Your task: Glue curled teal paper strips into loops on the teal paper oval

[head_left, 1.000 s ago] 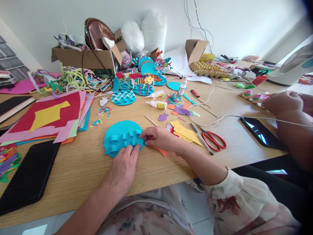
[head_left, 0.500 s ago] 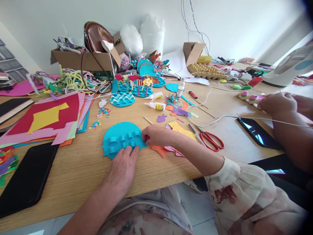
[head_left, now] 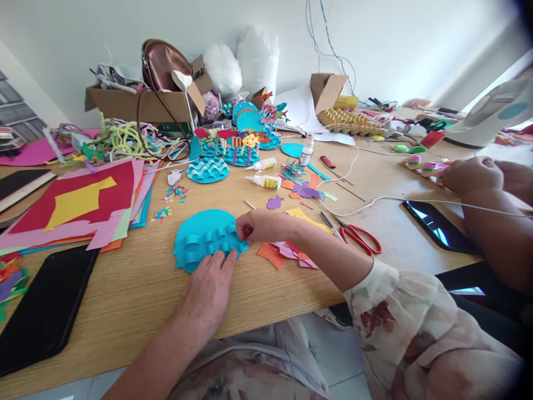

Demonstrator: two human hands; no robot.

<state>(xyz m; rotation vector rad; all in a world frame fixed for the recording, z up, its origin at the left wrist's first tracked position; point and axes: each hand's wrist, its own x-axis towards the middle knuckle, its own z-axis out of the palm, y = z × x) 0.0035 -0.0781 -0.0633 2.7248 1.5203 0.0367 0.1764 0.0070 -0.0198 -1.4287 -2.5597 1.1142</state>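
Several paper loops (head_left: 209, 239) should be left uncrushed beyond the flat-laid left hand (head_left: 208, 289), beside the curled right hand (head_left: 265, 226), whose grip cannot be told.

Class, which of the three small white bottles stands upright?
The rightmost bottle, nozzle pointing up; the farther bottle and nearer bottle to its left lie on their sides.

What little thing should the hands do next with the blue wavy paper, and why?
I'd probably press the right end of the front wavy strip flat. The right hand has its fingers at the right edge of the round blue paper, and the left hand's fingertips rest by the front loops, perhaps steadying them.
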